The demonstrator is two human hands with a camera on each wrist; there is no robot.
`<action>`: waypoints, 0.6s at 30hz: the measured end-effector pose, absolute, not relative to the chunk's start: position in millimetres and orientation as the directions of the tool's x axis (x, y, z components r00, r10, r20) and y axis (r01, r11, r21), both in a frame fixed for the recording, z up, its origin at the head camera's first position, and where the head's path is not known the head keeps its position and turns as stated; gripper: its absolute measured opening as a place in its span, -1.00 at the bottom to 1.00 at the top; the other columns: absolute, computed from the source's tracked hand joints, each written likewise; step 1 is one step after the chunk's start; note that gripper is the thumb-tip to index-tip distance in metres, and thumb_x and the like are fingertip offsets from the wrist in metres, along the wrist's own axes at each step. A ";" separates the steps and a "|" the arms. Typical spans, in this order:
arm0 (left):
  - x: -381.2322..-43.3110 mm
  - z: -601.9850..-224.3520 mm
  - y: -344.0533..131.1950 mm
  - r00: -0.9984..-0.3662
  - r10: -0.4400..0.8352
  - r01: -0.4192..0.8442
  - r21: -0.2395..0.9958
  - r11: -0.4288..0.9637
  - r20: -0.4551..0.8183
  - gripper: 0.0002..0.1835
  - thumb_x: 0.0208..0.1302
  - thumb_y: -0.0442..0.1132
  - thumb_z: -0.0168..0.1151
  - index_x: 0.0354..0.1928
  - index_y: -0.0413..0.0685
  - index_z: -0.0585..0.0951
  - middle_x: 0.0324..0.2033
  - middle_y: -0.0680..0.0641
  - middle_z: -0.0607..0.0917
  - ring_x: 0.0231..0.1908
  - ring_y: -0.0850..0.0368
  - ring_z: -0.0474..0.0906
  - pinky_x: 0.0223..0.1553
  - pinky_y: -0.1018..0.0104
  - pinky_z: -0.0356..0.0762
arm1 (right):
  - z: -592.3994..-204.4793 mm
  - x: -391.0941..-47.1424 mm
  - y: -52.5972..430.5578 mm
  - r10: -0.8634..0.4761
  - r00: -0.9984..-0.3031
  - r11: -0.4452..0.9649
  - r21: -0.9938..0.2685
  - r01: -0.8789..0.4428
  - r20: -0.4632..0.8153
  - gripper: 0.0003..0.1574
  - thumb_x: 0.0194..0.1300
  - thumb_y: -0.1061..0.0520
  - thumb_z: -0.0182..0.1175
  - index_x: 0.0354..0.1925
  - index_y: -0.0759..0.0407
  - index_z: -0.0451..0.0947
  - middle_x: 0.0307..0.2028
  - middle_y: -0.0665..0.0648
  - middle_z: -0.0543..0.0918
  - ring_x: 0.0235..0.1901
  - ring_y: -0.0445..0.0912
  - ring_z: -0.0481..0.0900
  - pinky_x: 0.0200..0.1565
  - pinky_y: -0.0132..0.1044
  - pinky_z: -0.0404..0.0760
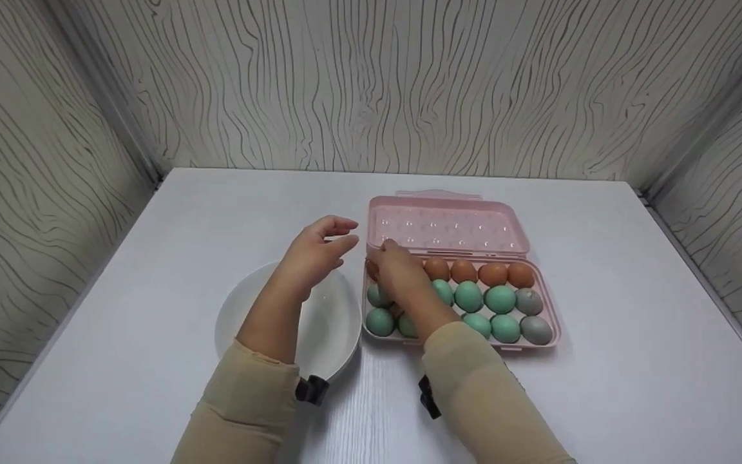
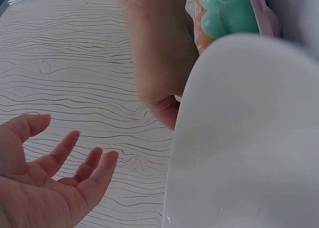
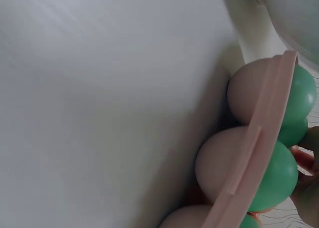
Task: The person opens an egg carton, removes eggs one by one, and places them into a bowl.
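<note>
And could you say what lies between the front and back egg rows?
The head view shows a row of green and grey eggs, partly hidden by the right hand.

Brown, green and grey eggs (image 1: 469,297) sit in rows in an open pink carton (image 1: 445,225) beside a white bowl (image 1: 331,322).

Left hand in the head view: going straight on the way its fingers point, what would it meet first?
Probably the open pink lid of the egg carton, at its left edge, just beyond the left hand. Height is unclear, so it might pass over the lid or meet the right hand.
</note>
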State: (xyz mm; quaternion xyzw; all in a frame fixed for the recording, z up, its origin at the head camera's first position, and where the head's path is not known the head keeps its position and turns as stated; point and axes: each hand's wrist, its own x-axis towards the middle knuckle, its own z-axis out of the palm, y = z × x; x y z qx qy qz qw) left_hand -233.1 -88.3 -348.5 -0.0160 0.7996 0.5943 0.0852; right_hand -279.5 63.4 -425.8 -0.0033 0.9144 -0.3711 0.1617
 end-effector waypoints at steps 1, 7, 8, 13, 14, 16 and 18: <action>-233.1 -347.9 -88.6 -0.985 0.074 -0.130 0.947 0.294 -0.158 -0.72 0.25 -0.13 0.11 0.00 0.08 0.51 0.04 0.00 0.47 0.07 0.07 0.41 0.03 0.18 0.47 | -425.0 -279.1 65.0 -0.135 -0.943 0.709 -0.694 0.123 -0.305 -0.71 0.33 -0.12 -0.11 -0.09 -0.04 0.34 -0.30 0.10 0.46 -0.32 0.01 0.46 -0.43 -0.18 0.51; -233.4 -345.0 -89.5 -0.982 0.066 -0.150 0.943 0.298 -0.177 -0.73 0.25 -0.12 0.12 0.00 0.11 0.51 0.04 0.02 0.47 0.05 0.08 0.41 0.03 0.20 0.47 | -420.7 -274.9 72.3 -0.110 -0.922 0.619 -0.752 0.228 -0.370 -0.38 0.27 -0.43 -0.29 0.01 -0.09 0.34 -0.21 0.05 0.48 -0.15 -0.02 0.42 -0.16 -0.12 0.42; -233.6 -344.9 -89.6 -0.981 0.067 -0.152 0.942 0.299 -0.180 -0.72 0.26 -0.12 0.11 0.00 0.11 0.51 0.05 0.02 0.47 0.06 0.08 0.41 0.03 0.20 0.47 | -420.5 -274.6 73.3 -0.115 -0.919 0.625 -0.747 0.228 -0.377 -0.32 0.25 -0.47 -0.31 -0.04 -0.06 0.40 -0.22 0.05 0.48 -0.16 -0.02 0.43 -0.15 -0.11 0.41; -234.6 -345.8 -90.3 -0.979 0.064 -0.166 0.940 0.298 -0.193 -0.73 0.26 -0.11 0.12 0.00 0.13 0.51 0.04 0.03 0.47 0.06 0.07 0.41 0.02 0.20 0.48 | -423.6 -275.7 76.9 -0.165 -0.922 0.669 -0.726 0.158 -0.352 -0.38 0.26 -0.44 -0.26 -0.24 -0.06 0.50 -0.30 0.06 0.50 -0.24 -0.01 0.45 -0.23 -0.11 0.41; -234.6 -346.0 -90.5 -0.979 0.064 -0.168 0.941 0.293 -0.195 -0.73 0.26 -0.11 0.12 0.00 0.12 0.51 0.05 0.03 0.46 0.06 0.07 0.40 0.02 0.20 0.48 | -425.0 -276.5 77.3 -0.175 -0.925 0.676 -0.724 0.136 -0.338 -0.42 0.28 -0.40 -0.23 -0.26 -0.06 0.50 -0.32 0.06 0.50 -0.26 -0.01 0.45 -0.25 -0.12 0.41; -234.7 -346.8 -90.4 -0.978 0.067 -0.170 0.945 0.280 -0.196 -0.73 0.26 -0.11 0.12 -0.01 0.12 0.51 0.04 0.02 0.46 0.06 0.07 0.41 0.01 0.20 0.49 | -428.1 -278.0 78.5 -0.187 -0.935 0.687 -0.720 0.096 -0.302 -0.55 0.29 -0.30 -0.18 -0.26 -0.09 0.49 -0.32 0.04 0.50 -0.28 -0.02 0.44 -0.28 -0.14 0.43; -234.6 -347.4 -90.0 -0.978 0.076 -0.168 0.951 0.260 -0.194 -0.73 0.26 -0.12 0.12 -0.01 0.11 0.51 0.04 0.01 0.46 0.06 0.07 0.41 0.01 0.20 0.49 | -431.3 -280.1 79.6 -0.192 -0.945 0.694 -0.717 0.060 -0.265 -0.63 0.26 -0.22 -0.12 -0.31 -0.05 0.50 -0.37 0.06 0.49 -0.34 0.00 0.45 -0.34 -0.15 0.44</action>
